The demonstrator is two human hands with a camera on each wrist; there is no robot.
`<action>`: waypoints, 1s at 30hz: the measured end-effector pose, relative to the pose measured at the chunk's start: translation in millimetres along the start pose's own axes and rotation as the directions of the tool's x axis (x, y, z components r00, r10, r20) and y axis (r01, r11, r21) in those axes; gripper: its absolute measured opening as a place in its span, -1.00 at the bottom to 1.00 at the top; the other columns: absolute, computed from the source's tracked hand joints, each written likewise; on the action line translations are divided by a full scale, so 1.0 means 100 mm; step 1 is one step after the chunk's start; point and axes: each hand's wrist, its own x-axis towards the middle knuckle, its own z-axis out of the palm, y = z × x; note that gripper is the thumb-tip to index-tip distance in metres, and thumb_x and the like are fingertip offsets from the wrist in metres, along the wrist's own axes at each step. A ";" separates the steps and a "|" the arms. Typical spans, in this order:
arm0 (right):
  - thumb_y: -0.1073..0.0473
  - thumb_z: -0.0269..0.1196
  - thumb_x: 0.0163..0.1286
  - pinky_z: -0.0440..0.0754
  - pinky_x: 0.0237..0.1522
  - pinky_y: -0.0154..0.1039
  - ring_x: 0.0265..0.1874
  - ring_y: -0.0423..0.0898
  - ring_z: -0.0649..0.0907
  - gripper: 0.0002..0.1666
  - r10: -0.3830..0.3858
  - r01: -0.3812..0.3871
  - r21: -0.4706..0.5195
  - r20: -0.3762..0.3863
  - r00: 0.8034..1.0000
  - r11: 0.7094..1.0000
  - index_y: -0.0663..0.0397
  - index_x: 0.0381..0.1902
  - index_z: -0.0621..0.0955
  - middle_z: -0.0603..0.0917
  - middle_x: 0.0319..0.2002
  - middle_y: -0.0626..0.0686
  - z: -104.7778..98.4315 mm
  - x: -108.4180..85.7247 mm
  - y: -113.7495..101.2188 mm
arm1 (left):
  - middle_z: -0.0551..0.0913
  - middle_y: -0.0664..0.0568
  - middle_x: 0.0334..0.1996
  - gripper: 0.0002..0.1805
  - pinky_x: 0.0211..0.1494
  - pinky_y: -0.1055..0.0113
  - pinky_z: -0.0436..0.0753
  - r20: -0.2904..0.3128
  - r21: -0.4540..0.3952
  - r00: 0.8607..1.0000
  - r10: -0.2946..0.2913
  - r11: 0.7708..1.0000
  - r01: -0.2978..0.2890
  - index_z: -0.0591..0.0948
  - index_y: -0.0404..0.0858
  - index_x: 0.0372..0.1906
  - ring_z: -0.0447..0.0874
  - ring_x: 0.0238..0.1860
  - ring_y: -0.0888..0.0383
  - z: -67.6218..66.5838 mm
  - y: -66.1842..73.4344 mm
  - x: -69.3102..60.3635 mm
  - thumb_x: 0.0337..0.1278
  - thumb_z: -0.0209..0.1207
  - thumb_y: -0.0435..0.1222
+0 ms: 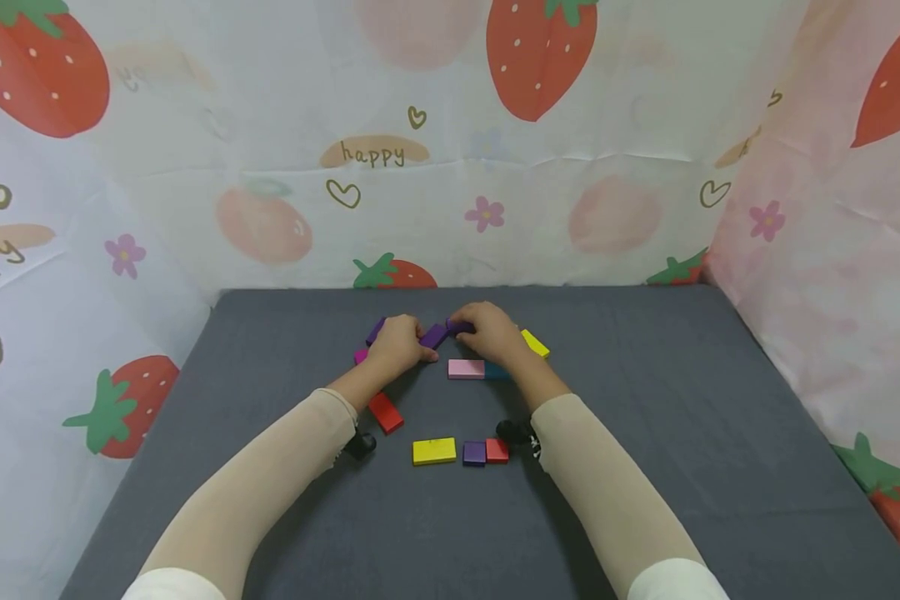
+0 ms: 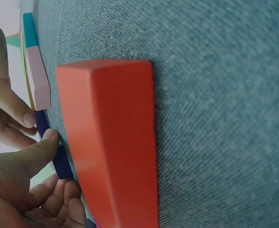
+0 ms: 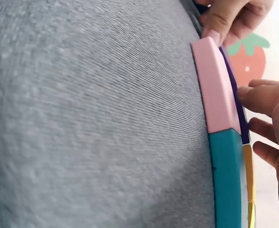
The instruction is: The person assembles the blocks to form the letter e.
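Note:
At the back of the cloth, my left hand pinches a purple block, which lies at a slant. In the left wrist view its thumb presses the block's side and the other fingers curl by its end. My right hand holds a second purple block, end to end with the first. The right wrist view shows a fingertip against this block, partly hidden behind a pink block. A teal block adjoins the pink one.
A red block lies below my left forearm. Nearer are a yellow block, a small purple block and a small red block. Another yellow block is right of my right hand; purple and magenta blocks sit left.

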 end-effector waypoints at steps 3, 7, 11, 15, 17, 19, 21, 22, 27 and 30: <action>0.19 0.35 0.43 0.43 0.40 -0.02 0.27 0.05 0.57 -0.63 -0.017 0.017 -0.022 -0.005 1.000 1.000 0.03 0.17 0.72 0.71 0.17 0.04 0.04 0.00 -0.01 | 0.67 0.00 -0.31 -0.60 -0.32 0.28 0.46 -0.001 0.004 1.000 0.001 1.000 -0.001 0.70 -0.27 -0.23 0.50 -0.36 0.10 0.01 -0.01 0.00 -0.04 0.58 -0.09; 0.18 0.35 0.43 0.42 0.40 -0.04 0.27 0.04 0.55 -0.64 -0.036 0.035 -0.040 -0.014 0.999 0.999 0.00 0.16 0.72 0.70 0.19 0.02 0.08 0.00 -0.03 | 0.73 -0.03 -0.23 -0.56 -0.23 0.25 0.56 -0.014 0.017 1.000 0.017 1.000 -0.016 0.72 -0.29 -0.18 0.55 -0.32 0.10 0.03 -0.02 0.01 -0.05 0.58 -0.09; 0.18 0.35 0.43 0.41 0.41 -0.04 0.28 0.04 0.54 -0.63 -0.041 0.041 -0.058 0.001 0.999 0.997 -0.03 0.18 0.72 0.68 0.20 0.01 0.10 0.01 -0.05 | 0.72 -0.02 -0.25 -0.57 -0.25 0.24 0.55 -0.019 0.017 1.000 0.023 1.000 -0.022 0.71 -0.28 -0.20 0.54 -0.34 0.10 0.05 -0.04 0.02 -0.06 0.58 -0.08; 0.16 0.34 0.45 0.41 0.41 -0.04 0.29 0.04 0.52 -0.61 -0.043 0.046 -0.087 0.028 0.999 0.995 -0.05 0.21 0.71 0.65 0.23 0.02 0.11 0.01 -0.07 | 0.72 -0.03 -0.22 -0.56 -0.23 0.22 0.57 -0.017 0.015 1.000 0.018 1.000 -0.018 0.71 -0.28 -0.17 0.56 -0.31 0.08 0.05 -0.05 0.02 -0.05 0.58 -0.08; 0.15 0.33 0.45 0.41 0.41 -0.04 0.29 0.05 0.51 -0.61 -0.048 0.052 -0.099 0.035 0.998 0.994 -0.07 0.21 0.70 0.65 0.23 0.02 0.12 0.01 -0.08 | 0.74 -0.05 -0.16 -0.53 -0.17 0.20 0.61 -0.015 0.017 1.000 0.013 1.000 -0.013 0.72 -0.29 -0.12 0.59 -0.27 0.07 0.05 -0.05 0.01 -0.04 0.58 -0.07; 0.15 0.33 0.45 0.41 0.41 -0.04 0.29 0.05 0.51 -0.61 -0.054 0.058 -0.106 0.037 0.998 0.993 -0.07 0.21 0.71 0.64 0.23 0.01 0.12 0.00 -0.08 | 0.74 -0.06 -0.11 -0.50 -0.11 0.17 0.64 -0.009 0.015 1.000 0.009 1.000 -0.009 0.72 -0.29 -0.07 0.62 -0.22 0.05 0.04 -0.05 0.00 -0.04 0.57 -0.06; 0.15 0.33 0.46 0.41 0.40 -0.04 0.28 0.05 0.51 -0.62 -0.060 0.064 -0.108 0.038 0.997 0.992 -0.08 0.21 0.71 0.65 0.23 0.01 0.12 0.00 -0.08 | 0.75 -0.07 -0.07 -0.48 -0.07 0.14 0.66 0.005 0.013 1.000 0.007 1.000 -0.007 0.72 -0.30 -0.03 0.65 -0.19 0.04 0.02 -0.05 -0.01 -0.02 0.56 -0.05; 0.15 0.33 0.45 0.41 0.40 -0.04 0.28 0.05 0.51 -0.62 -0.063 0.067 -0.108 0.038 0.997 0.992 -0.08 0.21 0.71 0.65 0.23 0.01 0.12 0.00 -0.08 | 0.75 -0.08 -0.06 -0.47 -0.05 0.13 0.66 0.013 0.011 1.000 0.010 1.000 -0.011 0.72 -0.30 -0.01 0.66 -0.17 0.03 0.00 -0.05 -0.01 -0.02 0.56 -0.05; 0.17 0.32 0.45 0.43 0.39 -0.01 0.27 0.06 0.52 -0.63 -0.080 0.083 -0.115 0.032 0.996 0.990 -0.08 0.19 0.72 0.65 0.22 0.01 0.12 0.00 -0.07 | 0.73 -0.14 -0.02 -0.46 0.07 0.06 0.66 0.037 -0.029 0.999 0.033 0.999 -0.032 0.68 -0.35 0.10 0.69 -0.03 -0.04 -0.12 -0.09 -0.02 0.13 0.48 -0.08; 0.18 0.32 0.45 0.44 0.37 0.00 0.27 0.07 0.53 -0.64 -0.089 0.091 -0.116 0.024 0.996 0.989 -0.08 0.18 0.72 0.65 0.22 0.02 0.11 0.00 -0.07 | 0.70 -0.16 0.03 -0.50 0.12 0.03 0.64 0.023 -0.066 0.999 0.035 0.997 -0.034 0.63 -0.37 0.19 0.67 0.05 -0.06 -0.22 -0.14 -0.01 0.30 0.36 -0.13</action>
